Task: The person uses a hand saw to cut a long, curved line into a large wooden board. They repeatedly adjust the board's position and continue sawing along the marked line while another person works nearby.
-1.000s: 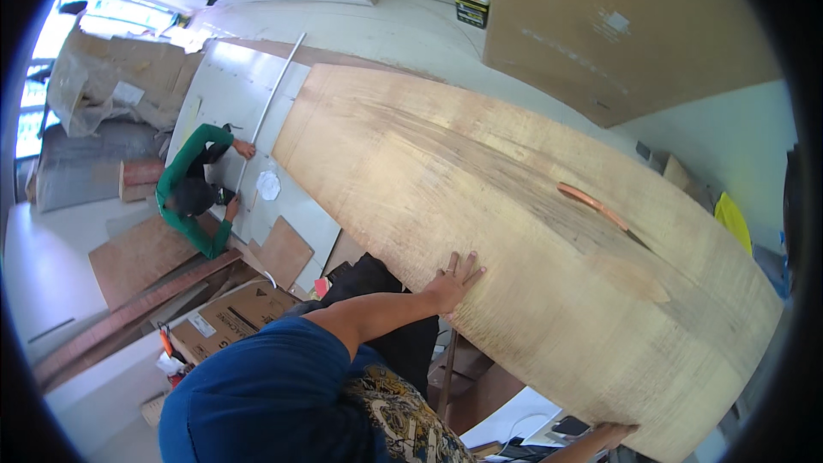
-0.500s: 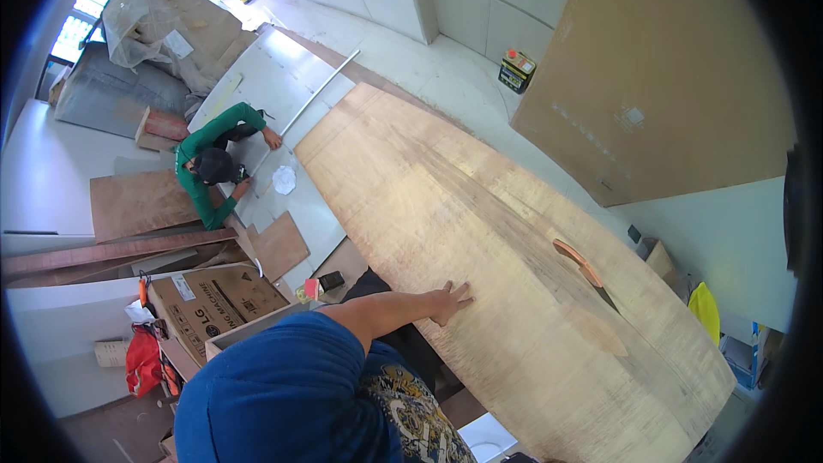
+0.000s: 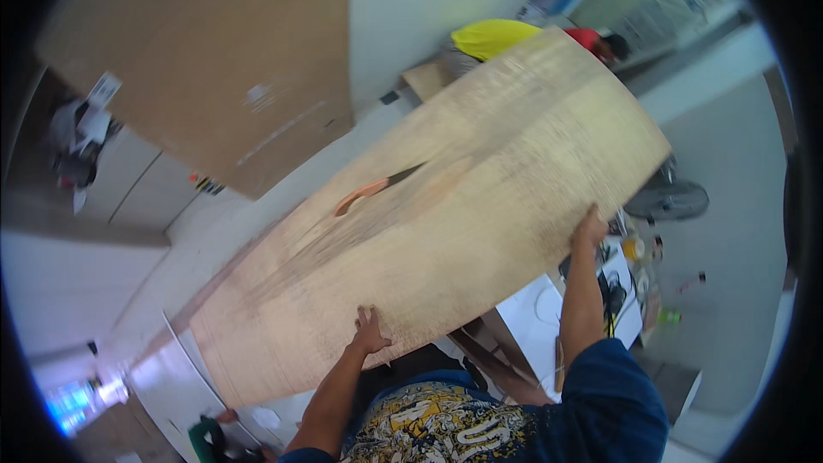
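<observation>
A large sheet of light plywood (image 3: 480, 231) lies slantwise in front of me. My left hand (image 3: 370, 333) rests on it near its close edge, fingers spread. At the sheet's right-hand edge my right hand (image 3: 588, 230) grips the border, its fingers partly hidden. On top of the wood, farther from me, lies a tool with a curved orange handle (image 3: 362, 195) and a narrow dark blade, like a hand saw. Neither hand touches this tool.
A person in yellow (image 3: 493, 37) and one in red (image 3: 585, 38) are beyond the far end. A person in green (image 3: 206, 439) is low left. A tall brown board (image 3: 206, 51) stands behind. At right are a white table (image 3: 533, 304) and a black fan (image 3: 673, 200).
My view has swung to the right. My right hand has come into sight, gripping the sheet's edge. The orange-handled tool still lies on the plywood.
</observation>
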A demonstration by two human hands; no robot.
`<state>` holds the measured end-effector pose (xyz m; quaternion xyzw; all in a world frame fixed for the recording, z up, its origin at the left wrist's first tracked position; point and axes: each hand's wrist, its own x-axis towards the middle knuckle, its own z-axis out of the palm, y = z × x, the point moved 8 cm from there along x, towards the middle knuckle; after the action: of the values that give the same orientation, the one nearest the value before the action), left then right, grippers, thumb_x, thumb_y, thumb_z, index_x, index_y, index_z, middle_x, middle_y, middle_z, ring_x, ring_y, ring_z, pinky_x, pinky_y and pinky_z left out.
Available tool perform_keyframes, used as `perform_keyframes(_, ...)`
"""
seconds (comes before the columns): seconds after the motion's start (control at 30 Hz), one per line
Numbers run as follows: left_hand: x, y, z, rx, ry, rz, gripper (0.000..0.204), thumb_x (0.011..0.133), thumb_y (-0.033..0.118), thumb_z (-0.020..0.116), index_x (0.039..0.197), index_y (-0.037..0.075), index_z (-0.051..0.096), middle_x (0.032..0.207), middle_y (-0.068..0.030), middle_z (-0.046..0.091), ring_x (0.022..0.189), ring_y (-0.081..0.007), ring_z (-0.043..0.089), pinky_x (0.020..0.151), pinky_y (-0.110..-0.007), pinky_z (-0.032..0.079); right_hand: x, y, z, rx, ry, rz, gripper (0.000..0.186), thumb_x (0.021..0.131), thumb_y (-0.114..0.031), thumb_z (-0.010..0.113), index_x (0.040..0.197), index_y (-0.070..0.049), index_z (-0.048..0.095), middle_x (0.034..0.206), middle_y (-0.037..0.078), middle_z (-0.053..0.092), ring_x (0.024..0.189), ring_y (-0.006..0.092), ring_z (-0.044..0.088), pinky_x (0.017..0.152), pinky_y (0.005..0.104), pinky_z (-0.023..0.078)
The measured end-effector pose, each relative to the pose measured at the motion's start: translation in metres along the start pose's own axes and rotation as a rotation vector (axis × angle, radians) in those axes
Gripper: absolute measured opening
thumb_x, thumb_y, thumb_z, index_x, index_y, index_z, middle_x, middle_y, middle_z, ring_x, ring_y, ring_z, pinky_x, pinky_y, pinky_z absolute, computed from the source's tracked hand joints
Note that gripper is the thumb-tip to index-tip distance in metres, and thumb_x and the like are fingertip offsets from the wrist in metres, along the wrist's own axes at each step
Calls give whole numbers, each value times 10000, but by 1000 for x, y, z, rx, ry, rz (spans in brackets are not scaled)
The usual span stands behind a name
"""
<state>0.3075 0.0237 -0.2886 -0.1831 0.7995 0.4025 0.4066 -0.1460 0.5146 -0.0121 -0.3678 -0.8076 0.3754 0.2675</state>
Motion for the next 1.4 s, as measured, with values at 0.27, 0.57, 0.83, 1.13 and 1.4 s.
perform_keyframes(0.27, 4, -13, -2, 106, -138, 70, 1403, 741, 536, 865, 1653, 3, -59, 1633, -410, -217, 1535, -561, 201, 1251, -454, 314, -15, -4, -30, 59, 52, 16, 622, 893, -431, 790, 1149, 126, 683, 1145, 257, 741, 1025, 376, 723, 918, 457, 536)
perform_keyframes(0.57, 17, -12, -1, 113, -42, 74, 1465, 761, 638, 832, 1574, -166, -85, 1555, -507, -234, 1508, -606, 198, 1264, -450, 272, -15, 11, -7, 112, 58, 30, 642, 868, -467, 808, 1157, 95, 695, 1130, 245, 745, 1034, 369, 721, 916, 455, 529)
perform_keyframes(0.83, 14, 45, 37, 24, 257, -47, 1478, 750, 603, 869, 1542, -218, -70, 1577, -518, -132, 1508, -652, 72, 1261, -514, 247, 23, 45, -10, 70, 85, -77, 629, 853, -483, 802, 1156, 60, 705, 1131, 242, 744, 1061, 395, 716, 970, 470, 517)
perform_keyframes(1.13, 24, 31, 31, 143, 289, 7, 1468, 756, 565, 883, 1510, -264, -65, 1556, -553, -54, 1527, -625, -9, 1260, -467, 251, 13, 39, 28, 845, -638, 208, 547, 933, -307, 793, 1315, 46, 623, 1213, 151, 736, 1054, 250, 733, 938, 378, 577)
perform_keyframes(1.4, 24, 32, 30, -8, 377, 47, 1460, 713, 514, 934, 1567, -188, -18, 1594, -493, -49, 1520, -592, 134, 1215, -481, 332, 7, 35, 25, 1074, -1042, 162, 444, 956, -124, 728, 1340, 59, 598, 1239, 175, 718, 1076, 258, 741, 925, 379, 623)
